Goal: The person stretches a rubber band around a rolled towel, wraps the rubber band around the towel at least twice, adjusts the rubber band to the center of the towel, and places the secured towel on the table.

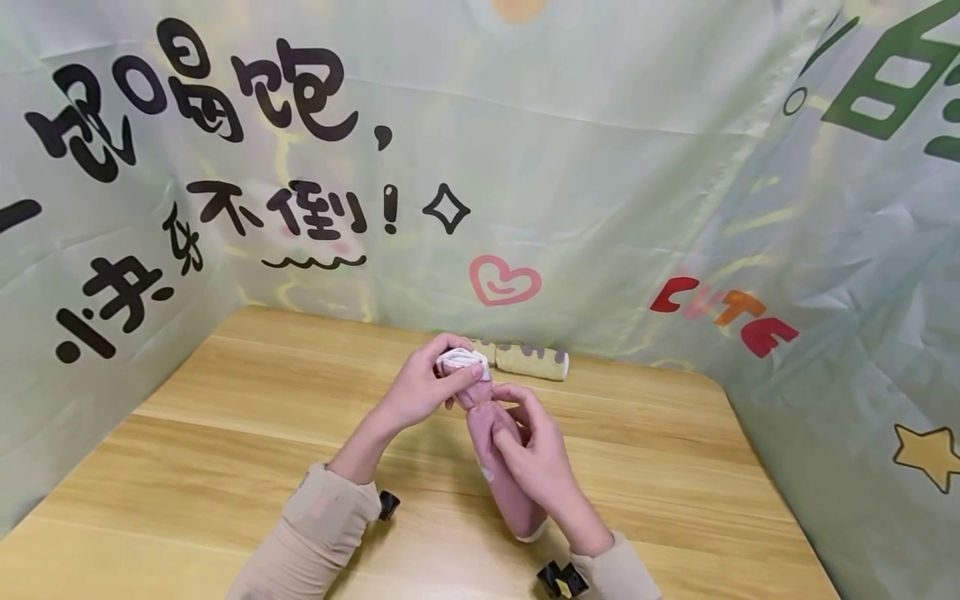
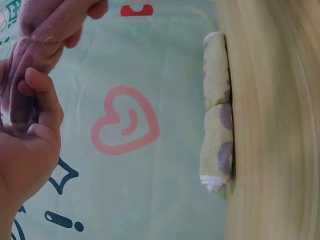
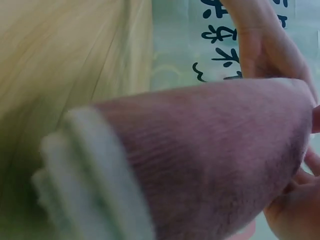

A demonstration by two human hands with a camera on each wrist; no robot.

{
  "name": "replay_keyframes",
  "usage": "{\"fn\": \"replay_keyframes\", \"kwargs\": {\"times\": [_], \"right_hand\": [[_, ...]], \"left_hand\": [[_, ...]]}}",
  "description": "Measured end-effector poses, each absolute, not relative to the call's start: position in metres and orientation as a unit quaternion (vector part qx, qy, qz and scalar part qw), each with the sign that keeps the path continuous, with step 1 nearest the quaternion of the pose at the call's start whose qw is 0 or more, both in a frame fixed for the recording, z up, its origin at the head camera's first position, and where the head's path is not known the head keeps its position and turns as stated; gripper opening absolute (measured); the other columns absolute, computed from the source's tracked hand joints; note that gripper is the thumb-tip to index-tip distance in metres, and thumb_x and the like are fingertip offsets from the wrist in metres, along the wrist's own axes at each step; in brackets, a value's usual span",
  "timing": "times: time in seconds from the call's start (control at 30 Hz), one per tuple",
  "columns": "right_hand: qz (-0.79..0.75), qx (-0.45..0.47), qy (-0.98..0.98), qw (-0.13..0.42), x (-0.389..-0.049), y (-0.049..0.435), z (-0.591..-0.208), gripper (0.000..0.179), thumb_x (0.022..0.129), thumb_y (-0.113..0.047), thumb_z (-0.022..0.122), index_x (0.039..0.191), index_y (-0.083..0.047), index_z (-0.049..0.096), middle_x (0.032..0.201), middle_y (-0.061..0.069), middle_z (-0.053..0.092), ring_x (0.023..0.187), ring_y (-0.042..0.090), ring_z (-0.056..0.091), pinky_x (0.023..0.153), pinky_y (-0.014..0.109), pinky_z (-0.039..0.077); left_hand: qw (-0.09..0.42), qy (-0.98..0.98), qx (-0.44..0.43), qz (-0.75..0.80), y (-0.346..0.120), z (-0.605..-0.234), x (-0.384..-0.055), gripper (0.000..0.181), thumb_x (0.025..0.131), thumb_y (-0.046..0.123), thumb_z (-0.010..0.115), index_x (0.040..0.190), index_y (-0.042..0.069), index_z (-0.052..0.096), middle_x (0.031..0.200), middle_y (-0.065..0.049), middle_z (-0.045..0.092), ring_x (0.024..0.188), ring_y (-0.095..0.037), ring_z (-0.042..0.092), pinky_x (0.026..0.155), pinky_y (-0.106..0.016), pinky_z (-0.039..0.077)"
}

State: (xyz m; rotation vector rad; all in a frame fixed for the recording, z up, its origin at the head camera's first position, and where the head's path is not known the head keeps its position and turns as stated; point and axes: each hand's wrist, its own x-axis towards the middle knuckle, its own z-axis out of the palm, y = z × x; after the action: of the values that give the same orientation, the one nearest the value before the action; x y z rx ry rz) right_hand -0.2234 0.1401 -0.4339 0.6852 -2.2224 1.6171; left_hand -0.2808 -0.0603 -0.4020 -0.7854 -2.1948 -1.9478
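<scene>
A pink rolled towel (image 1: 510, 492) with white ends is held up over the table, pinched in to a narrow waist partway along. My left hand (image 1: 420, 387) grips its upper end, thumb across the front by the white layered edge. Just below the waist, the thumb and fingers of my right hand (image 1: 536, 458) pinch the cloth. In the right wrist view the lower part of the pink towel (image 3: 210, 150) fills the middle, its white layers at the left. The left wrist view has my left hand (image 2: 30, 155) curled round the towel.
Behind the hands, a yellow rolled towel (image 1: 531, 362) with purple patches lies along the back of the wooden table (image 1: 660, 467), also narrowed at its middle. Printed cloth (image 1: 600, 167) hangs around the table. Black wrist devices (image 1: 561, 578) sit near the cuffs.
</scene>
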Motion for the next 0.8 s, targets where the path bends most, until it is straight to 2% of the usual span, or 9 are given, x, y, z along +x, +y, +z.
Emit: {"fn": "replay_keyframes", "kwargs": {"times": [0.17,0.33,0.53,0.8], "right_hand": [[0.527,0.290,-0.766,0.229,-0.225,0.140,-0.435,0.035,0.088,0.007,0.065,0.120,-0.010,0.066,0.115,0.008,0.071,0.086,0.017,0.070,0.060,0.029,0.058],[0.508,0.314,-0.759,0.261,-0.227,0.141,-0.436,0.035,0.089,0.005,0.065,0.121,-0.009,0.067,0.114,0.007,0.071,0.086,0.019,0.071,0.060,0.029,0.058],[0.518,0.304,-0.759,0.253,-0.225,0.140,-0.437,0.033,0.088,0.005,0.063,0.118,-0.009,0.068,0.115,0.007,0.071,0.097,0.025,0.071,0.065,0.032,0.061],[0.538,0.285,-0.760,0.229,-0.220,0.133,-0.439,0.027,0.083,0.006,0.064,0.105,-0.010,0.067,0.107,0.004,0.067,0.099,0.014,0.065,0.068,0.033,0.063]], "left_hand": [[0.055,-0.710,-0.254,-0.654,-0.059,-0.402,-0.282,0.020,0.097,0.008,0.071,0.111,0.000,0.059,0.086,-0.012,0.063,0.055,-0.016,0.054,0.045,-0.028,0.049],[0.066,-0.702,-0.251,-0.663,-0.055,-0.400,-0.281,0.018,0.096,0.007,0.072,0.108,0.000,0.060,0.088,-0.013,0.065,0.058,-0.016,0.058,0.048,-0.033,0.054],[0.085,-0.687,-0.254,-0.675,-0.046,-0.403,-0.276,0.016,0.097,0.004,0.070,0.103,-0.004,0.057,0.087,-0.012,0.063,0.058,-0.012,0.058,0.047,-0.027,0.052],[0.086,-0.671,-0.243,-0.695,-0.034,-0.409,-0.270,0.016,0.096,0.000,0.067,0.102,-0.006,0.053,0.065,-0.003,0.060,0.047,-0.008,0.055,0.040,-0.023,0.047]]}}
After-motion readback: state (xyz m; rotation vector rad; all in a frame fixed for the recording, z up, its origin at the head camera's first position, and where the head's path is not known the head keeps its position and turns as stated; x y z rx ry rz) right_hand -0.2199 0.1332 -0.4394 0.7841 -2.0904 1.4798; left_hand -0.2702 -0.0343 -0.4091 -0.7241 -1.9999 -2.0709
